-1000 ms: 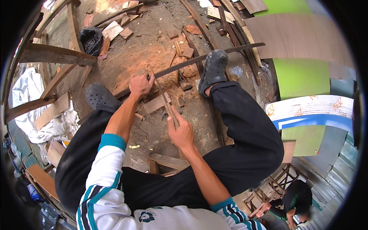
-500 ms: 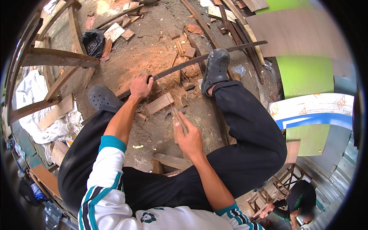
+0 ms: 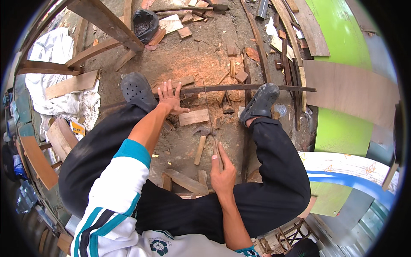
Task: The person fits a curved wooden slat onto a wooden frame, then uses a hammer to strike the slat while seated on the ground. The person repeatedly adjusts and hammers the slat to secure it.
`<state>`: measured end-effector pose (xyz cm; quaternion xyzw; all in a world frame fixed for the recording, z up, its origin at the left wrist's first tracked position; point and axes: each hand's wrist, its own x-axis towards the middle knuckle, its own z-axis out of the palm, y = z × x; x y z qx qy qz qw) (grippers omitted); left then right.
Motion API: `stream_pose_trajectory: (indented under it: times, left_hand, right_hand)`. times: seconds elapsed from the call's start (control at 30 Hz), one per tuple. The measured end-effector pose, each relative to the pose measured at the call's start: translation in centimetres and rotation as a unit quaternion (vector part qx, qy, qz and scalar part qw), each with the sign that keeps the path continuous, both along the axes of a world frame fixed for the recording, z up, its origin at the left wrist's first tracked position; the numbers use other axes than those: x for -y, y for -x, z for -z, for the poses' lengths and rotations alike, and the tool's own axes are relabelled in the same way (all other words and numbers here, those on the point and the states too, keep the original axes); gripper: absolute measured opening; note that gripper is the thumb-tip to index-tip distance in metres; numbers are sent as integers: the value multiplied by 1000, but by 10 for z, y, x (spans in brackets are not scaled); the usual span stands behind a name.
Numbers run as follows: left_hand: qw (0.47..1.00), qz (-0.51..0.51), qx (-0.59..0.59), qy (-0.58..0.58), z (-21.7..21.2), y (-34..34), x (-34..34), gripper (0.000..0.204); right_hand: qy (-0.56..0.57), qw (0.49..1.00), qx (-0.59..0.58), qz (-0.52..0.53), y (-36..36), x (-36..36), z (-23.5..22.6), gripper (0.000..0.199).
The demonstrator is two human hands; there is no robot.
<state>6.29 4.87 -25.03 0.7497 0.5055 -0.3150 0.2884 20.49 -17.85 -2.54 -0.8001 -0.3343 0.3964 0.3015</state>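
A long dark wooden strip (image 3: 239, 87) lies crosswise ahead of me, passing by both of my grey clogs (image 3: 264, 100). My left hand (image 3: 170, 100) lies on it with fingers spread, near the left clog. In my right hand (image 3: 223, 174) is the handle of a handsaw (image 3: 209, 112). Its thin blade points away from me and crosses the strip to the right of my left hand; whether its teeth touch the wood I cannot tell. Below the strip, a short wooden block (image 3: 194, 117) and a claw hammer (image 3: 200, 147) rest on the ground.
Wooden frame legs (image 3: 107, 25) stand at the far left, near a black bag (image 3: 145, 26) and white cloth (image 3: 51, 51). Long planks (image 3: 257, 38) and green panels (image 3: 344, 132) lie along the right. Offcuts and sawdust cover the ground. Another person's dark head (image 3: 304, 248) shows at lower right.
My left hand has gone from curled over the strip to flat with fingers spread. The saw now crosses the strip farther from that hand. The whole view has turned, and the hammer shows more fully.
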Motion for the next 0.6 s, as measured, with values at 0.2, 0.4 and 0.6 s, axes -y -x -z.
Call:
stream_pose_trajectory:
  times: [0.2,0.4,0.6]
  left_hand:
    - [999,1,6,50,0,-4,-7,142]
    - [998,-7,2,69,0,-2,-11,144]
    - [998,-7,9,60,2,-4,-10,144]
  right_hand:
    - [11,1000,1,10,-14,-73,72,45]
    - [9,1000,-12,6,1,-17,-2,45]
    - [7,1000,15,4,-7,-78,66,44]
